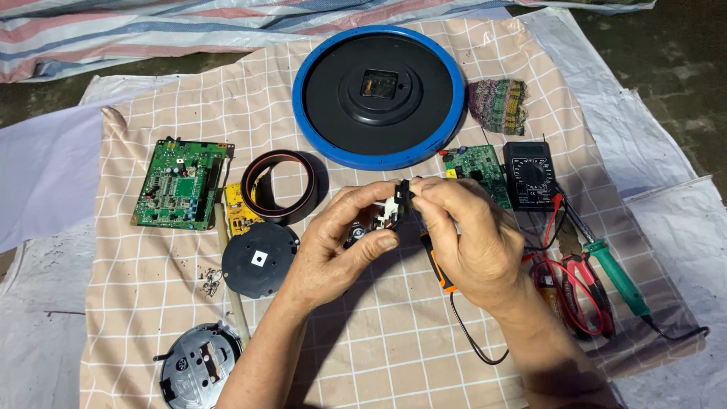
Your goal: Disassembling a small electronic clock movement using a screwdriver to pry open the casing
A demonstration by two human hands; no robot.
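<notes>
Fingertips [388, 244] around small clock part [392, 209]

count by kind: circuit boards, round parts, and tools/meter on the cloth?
Green circuit boards: 2, large board, small board
Round parts: 4, blue-rimmed clock, black ring, black disc, grey disc
Tools and meter: 3, multimeter, green-handled soldering iron, orange-handled tool in the right hand
Total: 9
</notes>
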